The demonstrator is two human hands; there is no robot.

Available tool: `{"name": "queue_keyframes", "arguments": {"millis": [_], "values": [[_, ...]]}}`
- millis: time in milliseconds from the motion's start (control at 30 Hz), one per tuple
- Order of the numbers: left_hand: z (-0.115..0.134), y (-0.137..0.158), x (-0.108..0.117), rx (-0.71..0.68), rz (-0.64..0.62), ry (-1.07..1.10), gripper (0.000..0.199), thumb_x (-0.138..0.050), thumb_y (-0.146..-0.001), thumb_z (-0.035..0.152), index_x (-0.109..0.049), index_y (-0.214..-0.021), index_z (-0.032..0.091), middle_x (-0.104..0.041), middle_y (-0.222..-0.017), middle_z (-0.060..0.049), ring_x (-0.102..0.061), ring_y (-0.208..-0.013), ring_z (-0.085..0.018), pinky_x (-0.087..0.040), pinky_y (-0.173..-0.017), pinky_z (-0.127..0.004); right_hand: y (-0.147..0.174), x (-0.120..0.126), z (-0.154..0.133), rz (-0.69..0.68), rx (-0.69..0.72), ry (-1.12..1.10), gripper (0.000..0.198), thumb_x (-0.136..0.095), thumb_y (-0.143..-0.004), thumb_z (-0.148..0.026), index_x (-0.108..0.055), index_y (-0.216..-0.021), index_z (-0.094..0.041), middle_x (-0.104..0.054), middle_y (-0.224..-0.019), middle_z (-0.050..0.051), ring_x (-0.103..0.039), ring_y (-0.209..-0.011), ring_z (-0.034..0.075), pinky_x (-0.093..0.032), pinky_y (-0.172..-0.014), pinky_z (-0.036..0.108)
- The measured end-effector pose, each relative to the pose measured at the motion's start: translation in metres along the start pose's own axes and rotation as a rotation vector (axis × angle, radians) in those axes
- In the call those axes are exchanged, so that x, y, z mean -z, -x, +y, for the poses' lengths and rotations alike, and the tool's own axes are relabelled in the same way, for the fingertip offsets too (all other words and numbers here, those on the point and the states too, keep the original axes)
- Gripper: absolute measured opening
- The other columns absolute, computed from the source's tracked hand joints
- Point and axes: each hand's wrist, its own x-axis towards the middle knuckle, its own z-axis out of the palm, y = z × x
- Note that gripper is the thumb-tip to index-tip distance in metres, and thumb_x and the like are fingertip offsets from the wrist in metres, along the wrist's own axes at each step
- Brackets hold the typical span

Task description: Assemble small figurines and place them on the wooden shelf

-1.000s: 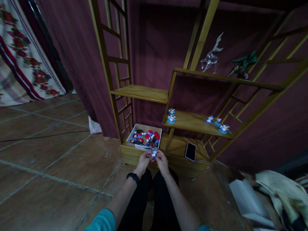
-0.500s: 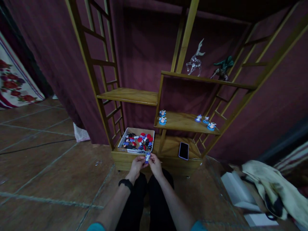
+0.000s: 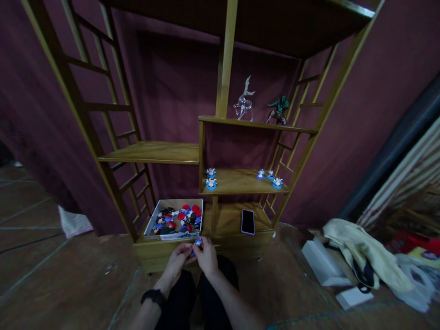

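Between my two hands, just in front of the wooden shelf unit (image 3: 240,247), is a small purple and white figurine (image 3: 198,242). The fingers of my left hand (image 3: 180,258) close on its lower part, and my right hand (image 3: 206,257) grips it from the other side, hiding much of it. Just beyond my hands a shallow cardboard box (image 3: 173,237) holds several small figurines with red, purple and black bases. On the middle right shelf (image 3: 237,182) stand more figurines: a pair on blue bases (image 3: 211,183) at the left, and a purple one (image 3: 261,174) with blue-based ones (image 3: 277,183) at the right.
A phone (image 3: 248,222) lies on the bottom shelf. Higher up stand a clear deer figure (image 3: 244,103) and a dark green figure (image 3: 279,110). White boxes (image 3: 325,263) and a cream cloth (image 3: 364,254) lie on the floor at the right.
My view has swung to the right, so the shelf unit sits further left. The figurine, upright and facing me before, is now turned and more covered by my fingers.
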Motion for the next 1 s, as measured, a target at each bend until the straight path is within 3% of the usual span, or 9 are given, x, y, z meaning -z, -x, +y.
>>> {"name": "queue_keyframes", "arguments": {"millis": [133, 333, 600, 767, 1000], "values": [[0.004, 0.002, -0.001, 0.038, -0.042, -0.009, 0.027, -0.075, -0.052, 0.023, -0.062, -0.074, 0.014, -0.066, -0.071, -0.004, -0.063, -0.066, -0.017, -0.051, -0.073, -0.035, 0.000, 0.001, 0.000, 0.029, -0.005, 0.002, 0.029, -0.057, -0.073, -0.027, -0.058, -0.101, -0.022, -0.064, -0.092, 0.004, -0.061, -0.085, 0.019, -0.046, -0.076, 0.028], [-0.002, -0.003, 0.001, 0.045, 0.005, 0.040, 0.039, -0.076, -0.052, 0.015, -0.058, -0.086, 0.016, -0.068, -0.077, -0.005, -0.065, -0.071, -0.019, -0.052, -0.073, -0.036, 0.002, 0.007, -0.002, 0.047, 0.019, -0.027, 0.027, -0.058, -0.071, -0.025, -0.057, -0.098, -0.023, -0.063, -0.088, 0.002, -0.061, -0.081, 0.018, -0.046, -0.073, 0.027], [-0.008, -0.006, 0.000, 0.002, 0.053, 0.049, 0.037, -0.077, -0.054, 0.012, -0.057, -0.085, 0.014, -0.067, -0.073, -0.005, -0.065, -0.069, -0.017, -0.053, -0.071, -0.033, -0.002, 0.012, 0.002, 0.010, 0.026, -0.166, 0.021, -0.060, -0.070, -0.026, -0.061, -0.091, -0.023, -0.064, -0.082, 0.000, -0.060, -0.073, 0.015, -0.046, -0.069, 0.025], [-0.006, 0.001, -0.005, -0.046, 0.014, 0.076, 0.032, -0.078, -0.053, 0.014, -0.061, -0.081, 0.011, -0.068, -0.075, -0.007, -0.064, -0.070, -0.015, -0.051, -0.073, -0.029, -0.003, 0.014, 0.009, -0.062, -0.005, -0.330, 0.027, -0.058, -0.072, -0.030, -0.060, -0.098, -0.023, -0.066, -0.088, 0.000, -0.062, -0.078, 0.016, -0.048, -0.074, 0.028], [-0.007, 0.004, -0.002, -0.067, 0.041, 0.160, 0.034, -0.078, -0.052, 0.015, -0.065, -0.083, 0.010, -0.069, -0.078, -0.010, -0.064, -0.071, -0.016, -0.050, -0.074, -0.031, -0.004, 0.007, 0.019, -0.074, 0.001, -0.378, 0.033, -0.060, -0.070, -0.034, -0.061, -0.100, -0.020, -0.064, -0.100, 0.006, -0.061, -0.083, 0.018, -0.048, -0.077, 0.030]]}}
